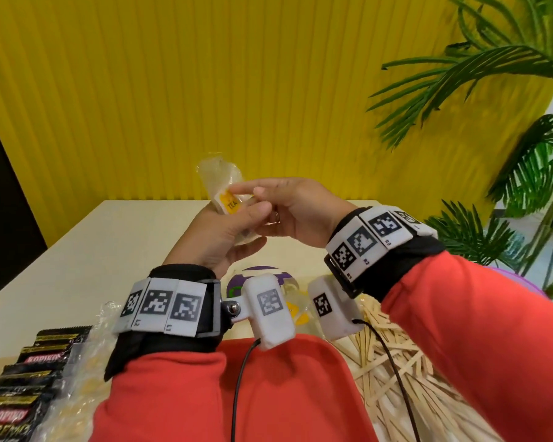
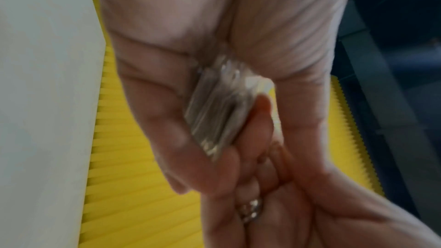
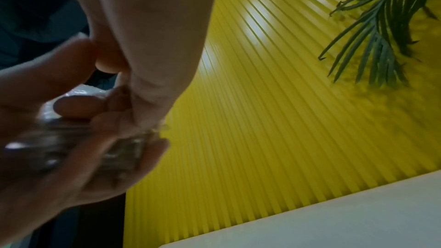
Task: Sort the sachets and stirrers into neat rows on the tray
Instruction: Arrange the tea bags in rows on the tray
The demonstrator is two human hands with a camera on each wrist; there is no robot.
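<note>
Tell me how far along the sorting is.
Done: no neat rows show; much of the red tray is hidden by the sleeves. In hand: the left hand holds clear-wrapped tea sachets above the table, the right hand touching them. Left: the stirrers lie heaped, the Kopiko sachets are beside the tray.

- We wear red sleeves on both arms.
- Black wrist wraps carry white bands of black square-code tags.
- White camera pods hang below each wrist, trailing thin black cables.
- A ring sits on one finger.
</note>
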